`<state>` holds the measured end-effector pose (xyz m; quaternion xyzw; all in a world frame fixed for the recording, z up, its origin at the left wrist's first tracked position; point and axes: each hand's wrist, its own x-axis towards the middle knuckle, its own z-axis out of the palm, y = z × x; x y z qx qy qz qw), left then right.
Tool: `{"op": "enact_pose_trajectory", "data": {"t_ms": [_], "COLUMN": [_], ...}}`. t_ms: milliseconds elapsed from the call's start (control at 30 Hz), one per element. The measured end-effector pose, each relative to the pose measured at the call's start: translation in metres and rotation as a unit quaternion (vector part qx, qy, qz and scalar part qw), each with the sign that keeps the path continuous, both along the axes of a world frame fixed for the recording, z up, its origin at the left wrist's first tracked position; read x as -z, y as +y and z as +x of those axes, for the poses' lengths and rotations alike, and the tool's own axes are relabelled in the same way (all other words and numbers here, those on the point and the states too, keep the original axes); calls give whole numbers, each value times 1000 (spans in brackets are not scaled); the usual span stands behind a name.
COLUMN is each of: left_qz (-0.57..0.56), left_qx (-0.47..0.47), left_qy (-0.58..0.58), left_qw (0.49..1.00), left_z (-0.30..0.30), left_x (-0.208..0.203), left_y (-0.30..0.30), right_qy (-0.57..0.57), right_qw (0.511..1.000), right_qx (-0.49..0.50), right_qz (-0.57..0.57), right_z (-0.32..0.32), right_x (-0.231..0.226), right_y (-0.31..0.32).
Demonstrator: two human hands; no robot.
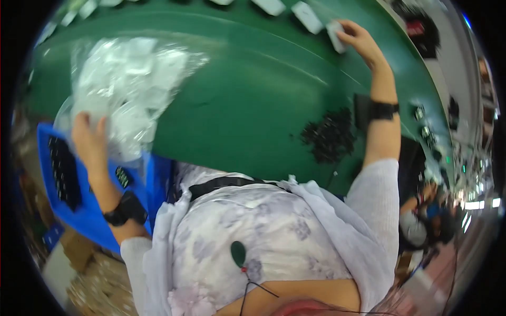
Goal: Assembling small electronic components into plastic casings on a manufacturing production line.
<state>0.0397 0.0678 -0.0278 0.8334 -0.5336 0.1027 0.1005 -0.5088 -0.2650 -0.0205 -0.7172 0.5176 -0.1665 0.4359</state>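
Observation:
At the far right of the green table, my right hand point(361, 45) has its thumb and fingers closed on a small white plastic piece point(335, 37). Similar white plastic pieces point(307, 17) lie in a row along the far side. On the left, my left hand point(90, 142), slightly blurred, is at the near edge of a clear plastic bag point(182, 66) full of white pieces. Its thumb and fingers are spread, and I see nothing held between them. Whether the fingertips touch the bag cannot be made out.
A heap of small black parts point(328, 136) lies on the green table point(237, 105), beside a dark block point(361, 111) near my right forearm. At the left, a blue bin point(47, 158) holds black parts. Small parts point(425, 131) sit farther right, and people point(421, 221) are beyond.

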Motion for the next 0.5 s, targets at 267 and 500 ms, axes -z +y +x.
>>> {"op": "enact_pose_trajectory", "data": {"t_ms": [267,500], "left_qz": [-179,-118], "left_qx": [-12,152], "left_qy": [175,552], "left_qw": [968,812], "left_z": [-55,-168], "left_x": [-40,-36], "left_y": [-17,-46], "right_qy": [102,207], "right_qw": [964,925], "right_qx": [59,-126], "right_qz": [-240,-293], "right_z": [4,52], "right_x": [-41,-29], "right_y": [82,243]}}
